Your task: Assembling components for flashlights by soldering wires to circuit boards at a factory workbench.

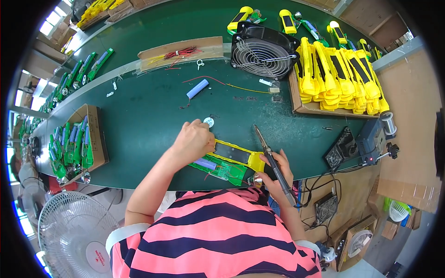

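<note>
My left hand (194,138) is closed at the left end of a yellow flashlight-like casing half (229,153); its fingertips are hidden. Just below the casing lies a green casing half (228,170) carrying a blue cylindrical battery (205,163), with thin red wires. A soldering iron (274,169) slants across my right hand (282,175), its tip pointing up and away over the table. The fingers of that hand curl around the iron and also touch the yellow casing's right end. Near its thumb sits a small shiny reflector (255,180).
A black fan (265,55) stands at the back. Cardboard boxes hold yellow casings (340,76) at right and green assemblies (72,143) at left. Another blue battery (198,89) lies ahead with loose wires. A soldering station (368,141) and solder spool (388,124) are at right.
</note>
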The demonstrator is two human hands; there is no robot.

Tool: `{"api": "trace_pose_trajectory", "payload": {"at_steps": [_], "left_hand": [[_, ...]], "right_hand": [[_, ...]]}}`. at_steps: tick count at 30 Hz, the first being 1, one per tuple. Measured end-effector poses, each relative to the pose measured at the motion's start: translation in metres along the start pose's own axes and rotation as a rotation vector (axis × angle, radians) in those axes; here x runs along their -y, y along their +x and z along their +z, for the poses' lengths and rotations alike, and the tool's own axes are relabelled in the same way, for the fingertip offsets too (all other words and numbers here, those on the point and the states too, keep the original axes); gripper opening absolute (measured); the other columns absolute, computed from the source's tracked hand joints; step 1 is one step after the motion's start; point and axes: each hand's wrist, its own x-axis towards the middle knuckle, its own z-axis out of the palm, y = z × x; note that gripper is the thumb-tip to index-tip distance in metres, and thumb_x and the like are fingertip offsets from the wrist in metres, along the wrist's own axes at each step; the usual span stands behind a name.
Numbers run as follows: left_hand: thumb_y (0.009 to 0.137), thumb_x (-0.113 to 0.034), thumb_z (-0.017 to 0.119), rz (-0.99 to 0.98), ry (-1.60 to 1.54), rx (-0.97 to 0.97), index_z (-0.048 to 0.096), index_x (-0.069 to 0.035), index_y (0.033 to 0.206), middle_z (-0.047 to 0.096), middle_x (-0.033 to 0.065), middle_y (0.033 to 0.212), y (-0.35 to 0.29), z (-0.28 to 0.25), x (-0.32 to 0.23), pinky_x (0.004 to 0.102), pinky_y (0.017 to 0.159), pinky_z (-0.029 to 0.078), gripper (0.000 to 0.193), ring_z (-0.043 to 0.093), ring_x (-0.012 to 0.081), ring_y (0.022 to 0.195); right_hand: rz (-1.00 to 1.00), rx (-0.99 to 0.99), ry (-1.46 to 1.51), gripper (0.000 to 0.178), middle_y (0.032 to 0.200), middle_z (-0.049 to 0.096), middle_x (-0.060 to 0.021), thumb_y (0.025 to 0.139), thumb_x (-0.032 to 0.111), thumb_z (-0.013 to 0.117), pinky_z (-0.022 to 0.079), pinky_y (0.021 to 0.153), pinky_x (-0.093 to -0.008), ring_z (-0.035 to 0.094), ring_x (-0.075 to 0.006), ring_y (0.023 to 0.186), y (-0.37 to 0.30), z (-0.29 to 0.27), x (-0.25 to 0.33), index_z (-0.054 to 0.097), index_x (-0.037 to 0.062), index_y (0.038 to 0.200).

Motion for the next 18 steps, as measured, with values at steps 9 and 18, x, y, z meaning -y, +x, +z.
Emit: {"api": "trace_pose_trajectory", "payload": {"at_steps": [9, 18], "left_hand": [[0.065, -0.013, 0.056, 0.307, 0.177, -0.027, 0.061, -0.006, 0.084, 0.054, 0.0050, 0.087, -0.019, 0.002, -0.065, 0.0337, 0.070, 0.039, 0.021, 0.050, 0.0203, 0.082], [0.063, -0.007, 0.054, 0.353, -0.174, -0.423, 0.058, -0.003, 0.080, 0.049, 0.0063, 0.072, -0.023, 0.044, -0.051, 0.0321, 0.063, 0.039, 0.019, 0.051, 0.0221, 0.069]], "right_hand": [[-0.005, 0.003, 0.043, 0.047, 0.104, 0.060, -0.0063, 0.066, 0.006, 0.069, 0.027, 0.102, -0.0451, 0.055, -0.0236, 0.099, 0.002, 0.001, 0.001, 0.047, 0.0034, 0.108], [0.046, 0.040, -0.036, 0.050, 0.106, 0.061, -0.0080, 0.069, 0.003, 0.068, 0.037, 0.090, -0.0289, 0.053, -0.0182, 0.104, 0.014, 0.005, 0.001, 0.043, 0.0027, 0.113]]}}
